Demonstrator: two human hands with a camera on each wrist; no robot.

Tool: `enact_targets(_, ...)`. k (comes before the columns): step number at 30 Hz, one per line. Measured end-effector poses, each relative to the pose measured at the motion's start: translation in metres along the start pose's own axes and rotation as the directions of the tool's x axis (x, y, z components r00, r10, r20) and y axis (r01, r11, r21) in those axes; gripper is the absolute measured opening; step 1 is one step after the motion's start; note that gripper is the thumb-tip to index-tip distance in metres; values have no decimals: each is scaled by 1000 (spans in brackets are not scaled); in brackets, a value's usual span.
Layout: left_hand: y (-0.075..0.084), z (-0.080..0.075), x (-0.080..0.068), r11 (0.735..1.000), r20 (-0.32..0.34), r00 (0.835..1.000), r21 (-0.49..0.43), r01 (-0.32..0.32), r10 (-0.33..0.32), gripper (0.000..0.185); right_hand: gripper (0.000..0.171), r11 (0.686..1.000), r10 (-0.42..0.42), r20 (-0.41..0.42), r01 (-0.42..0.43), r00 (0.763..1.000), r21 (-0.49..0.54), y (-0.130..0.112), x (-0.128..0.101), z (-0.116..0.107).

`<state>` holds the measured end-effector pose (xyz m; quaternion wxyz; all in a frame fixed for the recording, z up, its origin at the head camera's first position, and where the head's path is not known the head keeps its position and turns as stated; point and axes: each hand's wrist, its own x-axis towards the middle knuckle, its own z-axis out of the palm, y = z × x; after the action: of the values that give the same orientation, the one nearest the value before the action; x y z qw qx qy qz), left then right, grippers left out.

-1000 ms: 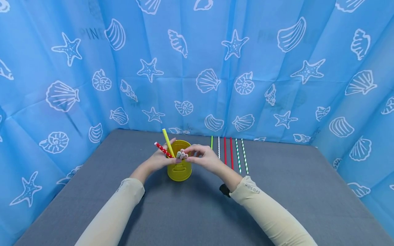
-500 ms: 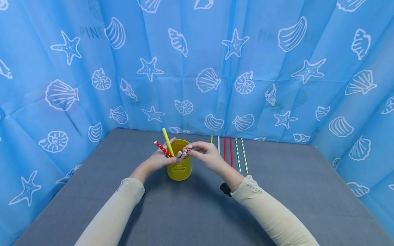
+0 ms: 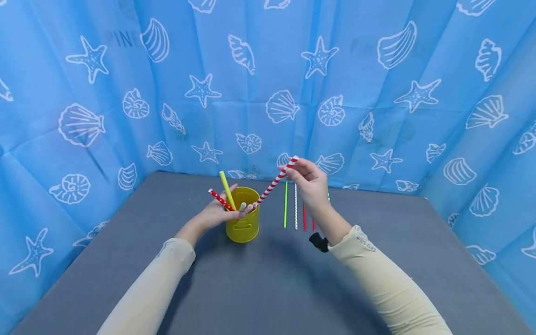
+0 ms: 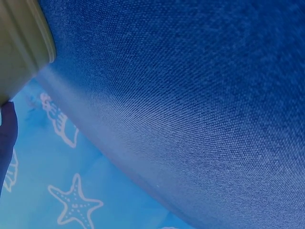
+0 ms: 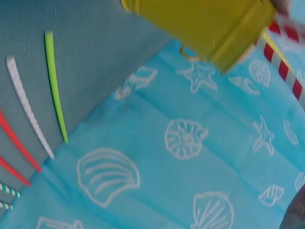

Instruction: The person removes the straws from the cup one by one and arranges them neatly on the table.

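Mid-frame, my right hand (image 3: 313, 187) pinches a red-striped straw (image 3: 276, 181); lower left, my left hand (image 3: 214, 215) grips the yellow bucket (image 3: 243, 231).

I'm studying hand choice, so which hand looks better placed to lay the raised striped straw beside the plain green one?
Probably the right hand: it pinches the striped straw and is nearer the green straw, while the left hand grips the bucket.

Blue seashell-and-starfish curtains (image 3: 356, 111) are hanging behind and along both sides of a grey fabric-topped table (image 3: 251, 288), screening it off booth-fashion; they are concealing the room type.
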<state>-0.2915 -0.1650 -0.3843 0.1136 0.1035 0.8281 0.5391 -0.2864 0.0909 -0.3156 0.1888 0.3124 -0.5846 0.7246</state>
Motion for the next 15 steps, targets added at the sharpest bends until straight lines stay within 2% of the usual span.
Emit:
enact_targets(3, -1, 0, 1, 1000, 3, 1000, 4, -1, 1, 96, 38, 1000, -11, -62, 10, 998, -9, -7, 7, -8)
enact_targets(9, 0, -1, 1, 1000, 7, 1000, 9, -9, 9, 96, 33, 999, 4, -129, -9, 992, -37, -16, 17, -22)
enact_targets(12, 0, -1, 1, 1000, 9, 1000, 10, -10, 10, 96, 35, 997, 39, -148, -49, 988, -63, -19, 20, -30)
enact_targets(15, 0, -1, 1, 1000, 12, 1000, 11, -7, 7, 96, 41, 985, 115, -124, -129, 986, -114, -19, 20, -36)
